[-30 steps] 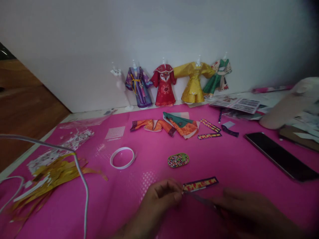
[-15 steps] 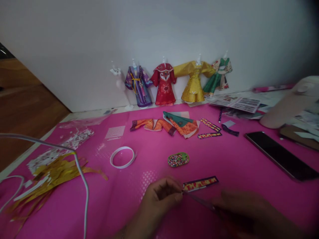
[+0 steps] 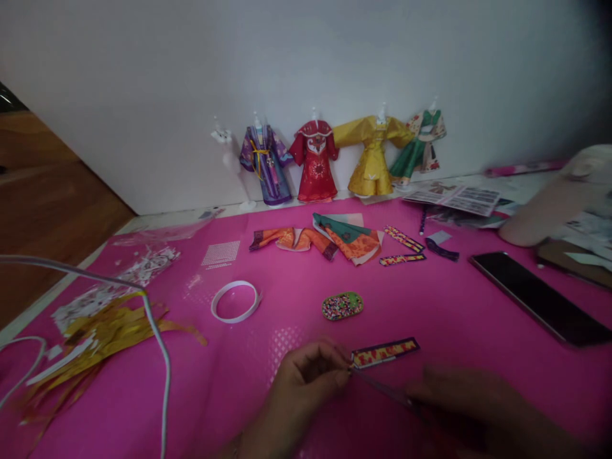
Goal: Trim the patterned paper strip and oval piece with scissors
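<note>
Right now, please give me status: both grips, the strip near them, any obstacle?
Left grip pinched beside left end of strip. Right grip on thin tool, tip toward left grip. Oval of beads beyond strip, touching neither grip.

Along the wall (image 3: 306, 57) stood a bare white stand (image 3: 233, 162), then a purple robe (image 3: 268, 172), a red dress (image 3: 317, 169), a yellow outfit (image 3: 370, 159) and a green skirt (image 3: 408, 159). A dark-screened phone (image 3: 535, 293) lay at right, near a tilted pale cylinder (image 3: 545, 201). At left, a pale cable (image 3: 165, 370) crossed yellow scraps (image 3: 115, 325), well apart from the phone.
</note>
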Demonstrator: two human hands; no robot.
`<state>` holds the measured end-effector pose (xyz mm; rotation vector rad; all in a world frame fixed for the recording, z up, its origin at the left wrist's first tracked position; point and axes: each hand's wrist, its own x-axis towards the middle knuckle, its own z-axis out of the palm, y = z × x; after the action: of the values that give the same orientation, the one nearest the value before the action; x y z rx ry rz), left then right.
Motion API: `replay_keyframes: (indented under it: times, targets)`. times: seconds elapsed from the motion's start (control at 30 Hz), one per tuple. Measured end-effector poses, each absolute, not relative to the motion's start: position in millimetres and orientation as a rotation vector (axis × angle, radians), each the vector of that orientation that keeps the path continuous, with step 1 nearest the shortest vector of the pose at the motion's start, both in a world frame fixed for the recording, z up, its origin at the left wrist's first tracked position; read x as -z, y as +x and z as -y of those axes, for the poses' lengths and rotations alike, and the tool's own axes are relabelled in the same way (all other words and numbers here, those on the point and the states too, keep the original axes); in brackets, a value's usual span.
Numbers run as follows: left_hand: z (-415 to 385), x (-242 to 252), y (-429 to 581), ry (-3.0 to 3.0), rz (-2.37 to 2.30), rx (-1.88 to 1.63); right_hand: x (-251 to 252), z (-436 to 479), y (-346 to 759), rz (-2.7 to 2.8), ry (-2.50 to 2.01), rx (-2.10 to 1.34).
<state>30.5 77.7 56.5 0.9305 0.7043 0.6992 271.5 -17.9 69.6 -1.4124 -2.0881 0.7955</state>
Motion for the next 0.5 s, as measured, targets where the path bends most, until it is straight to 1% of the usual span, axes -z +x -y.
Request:
replay_keyframes:
  times: [0.17, 0.5]
  targets:
    - [-77.6, -56.5, 29.3, 0.92, -0.687, -0.693, -69.7, 19.0, 271.3, 2.065, -1.401, -0.825]
    - [-78.3, -57.8, 30.1, 0.934, -0.702, -0.695, -72.6, 17.9, 270.1, 2.06, -1.415, -0.775]
